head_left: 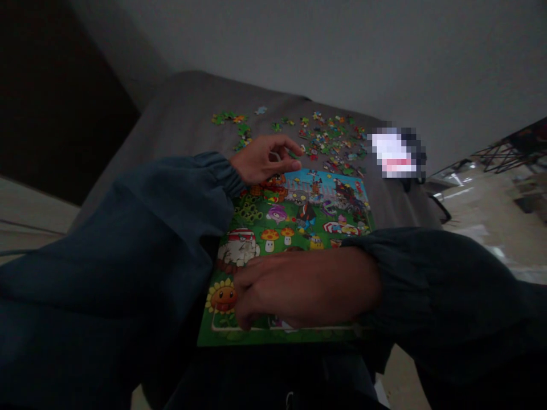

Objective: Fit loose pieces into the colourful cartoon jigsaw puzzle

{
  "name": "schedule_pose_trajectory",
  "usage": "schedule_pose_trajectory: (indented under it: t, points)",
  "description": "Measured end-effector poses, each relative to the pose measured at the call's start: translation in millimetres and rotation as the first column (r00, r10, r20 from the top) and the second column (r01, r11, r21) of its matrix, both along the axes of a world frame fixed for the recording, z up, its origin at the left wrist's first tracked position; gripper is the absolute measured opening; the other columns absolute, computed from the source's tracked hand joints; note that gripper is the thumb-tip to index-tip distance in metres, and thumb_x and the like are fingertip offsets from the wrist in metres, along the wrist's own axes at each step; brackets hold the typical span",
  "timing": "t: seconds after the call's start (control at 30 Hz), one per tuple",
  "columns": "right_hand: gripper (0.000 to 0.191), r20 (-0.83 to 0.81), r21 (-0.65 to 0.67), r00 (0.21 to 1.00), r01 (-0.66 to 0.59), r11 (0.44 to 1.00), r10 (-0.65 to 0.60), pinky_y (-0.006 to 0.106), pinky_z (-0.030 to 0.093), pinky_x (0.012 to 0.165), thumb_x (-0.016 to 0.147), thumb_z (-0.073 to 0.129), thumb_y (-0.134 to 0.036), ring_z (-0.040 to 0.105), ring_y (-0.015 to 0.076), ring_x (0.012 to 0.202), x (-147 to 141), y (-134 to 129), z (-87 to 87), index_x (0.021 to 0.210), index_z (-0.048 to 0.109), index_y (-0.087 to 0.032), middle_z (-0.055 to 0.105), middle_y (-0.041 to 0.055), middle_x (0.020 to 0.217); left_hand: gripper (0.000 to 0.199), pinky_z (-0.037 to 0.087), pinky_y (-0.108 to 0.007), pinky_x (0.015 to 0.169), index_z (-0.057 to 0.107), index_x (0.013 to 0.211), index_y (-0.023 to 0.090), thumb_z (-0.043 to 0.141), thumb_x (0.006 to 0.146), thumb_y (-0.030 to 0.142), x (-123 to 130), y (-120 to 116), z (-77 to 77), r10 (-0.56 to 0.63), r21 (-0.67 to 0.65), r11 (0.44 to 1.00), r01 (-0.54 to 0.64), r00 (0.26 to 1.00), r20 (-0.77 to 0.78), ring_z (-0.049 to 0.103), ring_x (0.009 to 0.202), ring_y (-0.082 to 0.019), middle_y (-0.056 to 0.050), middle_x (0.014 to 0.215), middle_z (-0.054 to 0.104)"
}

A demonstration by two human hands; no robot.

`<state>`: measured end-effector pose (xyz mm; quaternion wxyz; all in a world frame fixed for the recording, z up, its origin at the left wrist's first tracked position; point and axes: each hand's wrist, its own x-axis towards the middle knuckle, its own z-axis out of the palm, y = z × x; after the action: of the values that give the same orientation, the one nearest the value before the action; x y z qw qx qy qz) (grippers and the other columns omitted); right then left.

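Across the near edge of a gray cushion [192, 97], a jigsaw puzzle board [299, 219] lies tilted in front of the person, its lower edge over dark trousers [273, 376]. The picture on it shows cartoon plants and zombies, with a sunflower [223, 297] near the lower left corner and 2 orange mushrooms [270, 238] toward the middle.

The left hand [260, 160] hovers at the board's upper edge, its dark blue cuff [228, 176] gathered at the wrist. Its thumb and fingers curve inward in a narrow pinch, with the fingertips [297, 149] just beside the loose pieces [329, 142]. Whether a piece sits in that pinch cannot be told. The right hand [305, 287] lies across the lower part of the board, palm down and fingers loosely curled toward the sunflower, holding nothing that shows.

Beyond the board's far edge, the loose pieces spread over the cushion in a wide scatter toward the right, with a smaller cluster [228, 118] toward the left and a pale blue piece [260, 110] lying apart from it. Past the cushion's right edge sit a pixelated object [395, 152], too blurred to name, and a black cable [440, 208]. Farther right, a pale floor [491, 239] runs under a dark metal rack [508, 151], and a gray wall [342, 45] rises behind the cushion.
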<state>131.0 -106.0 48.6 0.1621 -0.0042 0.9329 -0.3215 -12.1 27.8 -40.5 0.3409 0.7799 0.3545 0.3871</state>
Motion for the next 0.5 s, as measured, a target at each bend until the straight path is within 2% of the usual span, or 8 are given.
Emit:
schedule_pose_trajectory:
  t: [0.07, 0.13, 0.3, 0.4, 0.5]
  points:
    - [0.028, 0.011, 0.040, 1.000, -0.005, 0.999, 0.005, 0.021, 0.049, 0.099, 0.080, 0.066, -0.004, 0.062, 0.0148, 0.111, -2.4, -0.1, 1.0, 0.097, 0.072, -0.025, 0.071, -0.0028, 0.111, 0.036, 0.045, -0.023, 0.062, 0.068, 0.107, 0.013, 0.069, 0.084, 0.041, -0.6, 0.1, 0.0, -0.002, 0.007, 1.000, 0.003, 1.000, -0.016, 0.055, 0.065, -0.011, 0.000, 0.074, 0.058]
    - [0.024, 0.027, 0.071, 0.998, -0.062, 0.996, 0.060, 0.022, 0.049, 0.097, 0.082, 0.066, -0.006, 0.063, 0.0142, 0.107, -4.1, 1.0, -0.7, 0.095, 0.072, -0.026, 0.071, -0.0033, 0.106, 0.036, 0.045, -0.024, 0.061, 0.068, 0.107, 0.014, 0.069, 0.084, 0.041, -0.8, -0.2, 0.6, -0.012, 0.002, 1.000, 0.012, 1.000, -0.022, 0.055, 0.063, -0.011, 0.000, 0.073, 0.058]
    - [0.024, -0.026, 0.079, 0.968, -0.247, 0.966, 0.250, 0.038, 0.045, 0.093, 0.087, 0.057, -0.009, 0.055, 0.0237, 0.106, -6.5, 7.2, -14.2, 0.104, 0.072, -0.018, 0.068, 0.0063, 0.113, 0.038, 0.044, -0.023, 0.060, 0.068, 0.107, 0.014, 0.068, 0.082, 0.042, -0.4, -1.4, 1.7, -0.018, -0.016, 1.000, 0.018, 1.000, -0.022, 0.055, 0.063, -0.011, 0.000, 0.073, 0.059]
    - [0.028, -0.071, 0.072, 0.968, -0.237, 0.969, 0.242, 0.039, 0.041, 0.087, 0.087, 0.057, -0.008, 0.049, 0.0268, 0.107, -4.3, 10.4, -21.5, 0.107, 0.072, -0.019, 0.065, 0.0078, 0.115, 0.037, 0.045, -0.023, 0.060, 0.068, 0.106, 0.014, 0.069, 0.082, 0.042, -0.3, -1.6, 1.8, -0.021, -0.020, 1.000, 0.021, 0.999, -0.025, 0.056, 0.064, -0.012, -0.001, 0.074, 0.060]
    - [0.025, -0.139, 0.066, 0.979, -0.144, 0.987, 0.152, 0.036, 0.038, 0.087, 0.092, 0.054, -0.009, 0.046, 0.0247, 0.104, 3.9, 13.6, -23.2, 0.111, 0.069, -0.015, 0.062, 0.0096, 0.112, 0.035, 0.045, -0.023, 0.061, 0.067, 0.105, 0.014, 0.070, 0.082, 0.040, -0.4, -1.6, 1.9, -0.020, -0.031, 0.999, 0.019, 0.999, -0.026, 0.057, 0.067, -0.012, 0.000, 0.077, 0.061]
